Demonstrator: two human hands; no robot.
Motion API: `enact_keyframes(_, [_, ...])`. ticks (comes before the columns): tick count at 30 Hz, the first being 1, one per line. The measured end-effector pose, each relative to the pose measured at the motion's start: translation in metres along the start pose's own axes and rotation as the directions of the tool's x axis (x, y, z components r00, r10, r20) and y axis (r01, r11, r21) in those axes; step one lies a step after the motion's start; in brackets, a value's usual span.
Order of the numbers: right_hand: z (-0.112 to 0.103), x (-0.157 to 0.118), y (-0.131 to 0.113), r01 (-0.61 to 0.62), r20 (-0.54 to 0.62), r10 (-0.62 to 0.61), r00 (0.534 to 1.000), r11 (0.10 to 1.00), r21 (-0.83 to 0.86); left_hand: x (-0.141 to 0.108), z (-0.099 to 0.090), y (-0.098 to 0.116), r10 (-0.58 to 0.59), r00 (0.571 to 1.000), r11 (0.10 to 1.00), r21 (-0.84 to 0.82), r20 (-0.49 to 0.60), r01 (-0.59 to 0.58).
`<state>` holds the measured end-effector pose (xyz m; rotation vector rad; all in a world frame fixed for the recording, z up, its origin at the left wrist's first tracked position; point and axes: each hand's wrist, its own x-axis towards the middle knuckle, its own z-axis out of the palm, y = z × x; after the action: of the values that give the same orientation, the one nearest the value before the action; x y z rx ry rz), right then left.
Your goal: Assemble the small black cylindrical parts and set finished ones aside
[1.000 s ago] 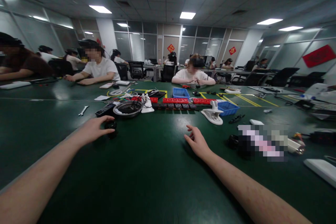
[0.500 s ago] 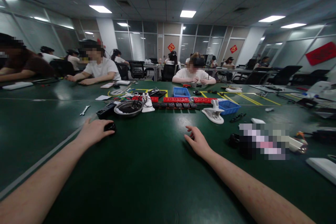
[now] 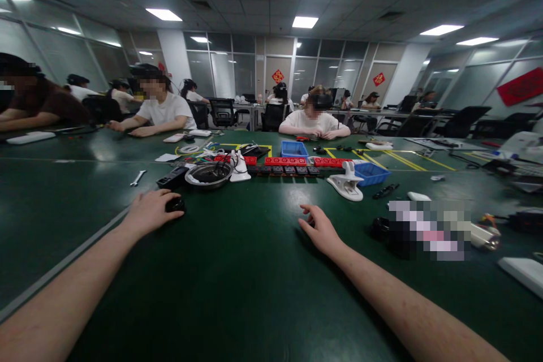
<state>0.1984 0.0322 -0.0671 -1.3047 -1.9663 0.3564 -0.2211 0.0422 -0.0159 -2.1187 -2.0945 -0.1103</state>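
On the green table, my left hand [image 3: 150, 213] has its fingers round a small round black object [image 3: 175, 205] at the left. A black box [image 3: 172, 177] and a metal bowl with dark cables [image 3: 207, 176] lie just beyond it. My right hand [image 3: 319, 228] rests on the table right of centre, fingers curved and apart; something small and dark shows beneath them, too hidden to name. Ahead of it stands a white clip-like stand [image 3: 347, 182]. A black round object [image 3: 379, 228] lies to its right.
Red socket strips [image 3: 285, 161] cross the middle, near blue bins [image 3: 294, 149] [image 3: 370, 173]. A wrench [image 3: 138, 178] lies at left, a second white stand [image 3: 240, 167] beside the bowl. People sit across the table and at left. White and cabled items lie at right.
My left hand and the black object in it have shifted very slightly left. My right hand stays nearly where it was.
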Motion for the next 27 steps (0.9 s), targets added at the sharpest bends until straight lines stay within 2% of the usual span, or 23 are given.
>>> enact_keyframes(2, [0.000,0.000,-0.001,0.001,0.007,-0.001,1.000,1.000,0.000,-0.002,-0.006,0.004,-0.012,0.999,1.000,0.012,-0.040,0.012])
enact_keyframes(4, [-0.001,0.000,-0.001,0.000,0.014,0.000,1.000,1.000,-0.003,-0.004,-0.016,0.013,-0.019,0.987,1.000,0.004,-0.162,0.020])
enact_keyframes(7, [-0.002,0.000,-0.002,-0.005,0.020,0.006,1.000,1.000,-0.008,-0.015,-0.030,0.044,0.002,0.920,0.998,-0.061,-0.391,-0.028])
enact_keyframes(9, [-0.002,0.000,-0.002,-0.008,0.024,0.009,1.000,1.000,-0.009,-0.031,-0.034,0.080,0.093,0.904,0.975,-0.147,-0.417,-0.168])
enact_keyframes(11, [-0.002,0.001,0.000,-0.006,0.028,0.007,1.000,1.000,-0.008,-0.056,-0.031,0.123,0.301,0.874,0.878,-0.248,-0.380,-0.410])
enact_keyframes(12, [-0.001,0.001,0.001,-0.004,0.027,0.004,1.000,1.000,-0.007,-0.070,-0.029,0.145,0.421,0.835,0.788,-0.314,-0.354,-0.530])
enact_keyframes(13, [-0.001,0.001,0.001,-0.001,0.024,0.001,1.000,1.000,-0.007,-0.085,-0.026,0.167,0.559,0.774,0.674,-0.382,-0.298,-0.633])
enact_keyframes(15, [0.001,-0.001,0.001,0.005,0.016,-0.005,1.000,1.000,-0.010,-0.110,-0.021,0.207,0.790,0.571,0.424,-0.472,-0.226,-0.773])
enact_keyframes(16, [0.001,-0.001,-0.001,0.007,0.011,-0.007,1.000,1.000,-0.013,-0.119,-0.020,0.224,0.829,0.512,0.352,-0.502,-0.226,-0.790])
enact_keyframes(18, [-0.002,-0.002,-0.007,0.017,-0.001,-0.017,1.000,1.000,-0.020,-0.128,-0.019,0.251,0.850,0.462,0.264,-0.553,-0.254,-0.790])
enact_keyframes(19, [-0.006,-0.001,-0.011,0.028,-0.011,-0.029,1.000,0.999,-0.024,-0.128,-0.019,0.262,0.845,0.462,0.246,-0.571,-0.270,-0.783])
enact_keyframes(21, [-0.023,0.004,-0.022,0.069,-0.035,-0.070,0.997,0.997,-0.035,-0.121,-0.019,0.276,0.819,0.498,0.252,-0.602,-0.285,-0.758])
enact_keyframes(24, [-0.069,0.016,-0.033,0.107,-0.027,-0.109,0.994,0.993,-0.055,-0.100,-0.017,0.281,0.742,0.620,0.335,-0.659,-0.256,-0.673])
enact_keyframes(27, [-0.126,0.022,-0.028,0.035,0.011,-0.034,0.999,0.996,-0.083,-0.078,-0.011,0.273,0.655,0.731,0.425,-0.709,-0.190,-0.564])
